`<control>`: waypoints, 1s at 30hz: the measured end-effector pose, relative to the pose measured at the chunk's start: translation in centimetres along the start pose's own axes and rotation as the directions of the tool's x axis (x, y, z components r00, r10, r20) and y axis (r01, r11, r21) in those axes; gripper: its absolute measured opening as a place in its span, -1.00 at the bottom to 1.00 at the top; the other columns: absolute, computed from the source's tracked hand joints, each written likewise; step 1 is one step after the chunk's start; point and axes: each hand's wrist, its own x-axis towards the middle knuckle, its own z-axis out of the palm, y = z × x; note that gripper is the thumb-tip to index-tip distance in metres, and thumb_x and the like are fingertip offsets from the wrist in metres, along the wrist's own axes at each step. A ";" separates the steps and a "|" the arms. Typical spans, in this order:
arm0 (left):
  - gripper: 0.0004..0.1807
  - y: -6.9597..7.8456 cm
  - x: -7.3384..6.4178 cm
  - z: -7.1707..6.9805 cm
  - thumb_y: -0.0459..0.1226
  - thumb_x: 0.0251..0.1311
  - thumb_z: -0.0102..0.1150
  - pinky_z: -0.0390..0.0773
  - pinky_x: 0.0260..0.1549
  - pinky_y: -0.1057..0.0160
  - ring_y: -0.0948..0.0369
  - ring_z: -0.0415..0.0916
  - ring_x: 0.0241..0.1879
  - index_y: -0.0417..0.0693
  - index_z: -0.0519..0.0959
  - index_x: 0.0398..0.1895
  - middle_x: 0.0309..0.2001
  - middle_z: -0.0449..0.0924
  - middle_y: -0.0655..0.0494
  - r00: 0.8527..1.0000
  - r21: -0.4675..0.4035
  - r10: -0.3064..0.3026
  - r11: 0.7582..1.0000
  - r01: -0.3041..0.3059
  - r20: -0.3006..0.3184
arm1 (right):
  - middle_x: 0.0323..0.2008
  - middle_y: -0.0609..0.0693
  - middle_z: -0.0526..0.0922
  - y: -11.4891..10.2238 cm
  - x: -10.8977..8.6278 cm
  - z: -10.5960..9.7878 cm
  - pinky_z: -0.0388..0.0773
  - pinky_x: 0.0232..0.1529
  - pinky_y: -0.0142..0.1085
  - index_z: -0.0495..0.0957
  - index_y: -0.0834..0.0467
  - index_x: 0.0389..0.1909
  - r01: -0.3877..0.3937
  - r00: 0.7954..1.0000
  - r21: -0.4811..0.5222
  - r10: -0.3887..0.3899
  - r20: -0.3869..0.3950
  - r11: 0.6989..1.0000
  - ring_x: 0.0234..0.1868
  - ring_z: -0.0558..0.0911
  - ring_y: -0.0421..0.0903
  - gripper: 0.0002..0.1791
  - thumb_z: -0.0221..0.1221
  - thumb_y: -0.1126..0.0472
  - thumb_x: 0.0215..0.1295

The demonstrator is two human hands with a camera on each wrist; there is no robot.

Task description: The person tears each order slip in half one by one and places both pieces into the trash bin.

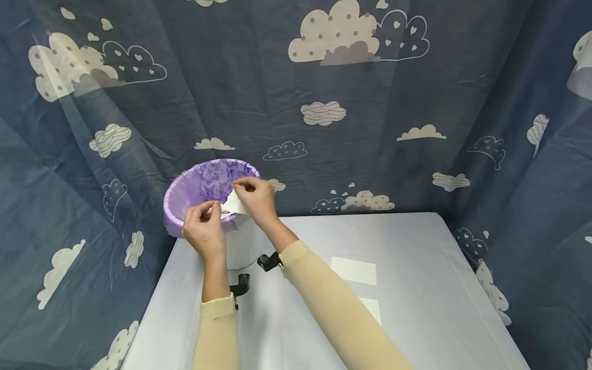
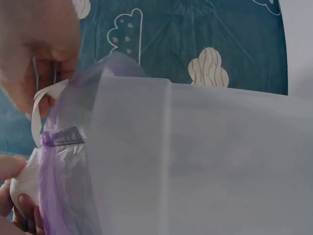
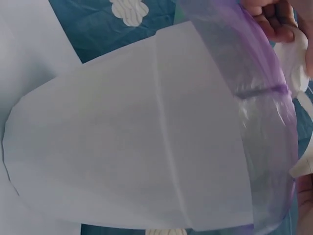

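Over the rim of a white bin lined with a purple plastic bag, both hands hold a piece of white paper. My left hand pinches its left part between thumb and fingers. Farther right and slightly higher, my right hand pinches the other end. In the left wrist view, the paper is bunched at the left fingers, and a narrow curling strip runs from there to the right hand. The right wrist view shows the bunched paper close beside the bag's edge.
Two pale paper rectangles lie on the white table: a farther sheet and a nearer sheet, partly hidden by the right sleeve. A dark blue curtain with clouds hangs behind the table and at both sides.
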 end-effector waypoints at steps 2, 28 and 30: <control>-0.93 0.0 0.0 -0.1 -0.42 0.18 0.49 0.43 -0.29 0.55 0.39 0.43 -0.39 -0.29 0.82 -0.31 -0.34 0.62 -0.14 1.000 0.024 0.022 0.999 -0.022 -0.005 | -0.31 0.13 0.84 -0.3 -0.1 0.4 0.45 -0.32 -0.57 0.84 0.21 -0.25 0.013 1.000 -0.005 -0.013 -0.003 1.000 -0.40 0.53 -0.36 -0.89 0.36 0.29 0.31; -0.72 -0.2 -0.1 -0.3 -0.35 0.25 0.49 0.50 0.02 0.00 -0.12 0.66 -0.10 -0.15 0.80 0.03 0.04 0.77 -0.13 0.981 0.153 0.147 0.974 -0.165 0.124 | -0.05 -0.02 0.86 -1.2 0.4 2.2 0.69 0.16 -0.23 0.82 0.09 0.01 0.066 0.987 -0.425 0.004 0.161 0.903 0.05 0.82 -0.06 -0.77 0.36 0.16 0.42; -0.70 -0.2 0.0 -0.4 -0.36 0.25 0.48 0.54 0.02 -0.02 -0.12 0.67 -0.09 -0.15 0.79 0.05 0.08 0.76 -0.12 0.980 0.145 0.149 0.975 -0.168 0.129 | -0.01 -0.01 0.84 -1.3 0.5 2.2 0.69 0.20 -0.22 0.81 0.10 0.04 0.064 0.985 -0.431 0.012 0.171 0.900 0.10 0.81 -0.04 -0.75 0.36 0.16 0.41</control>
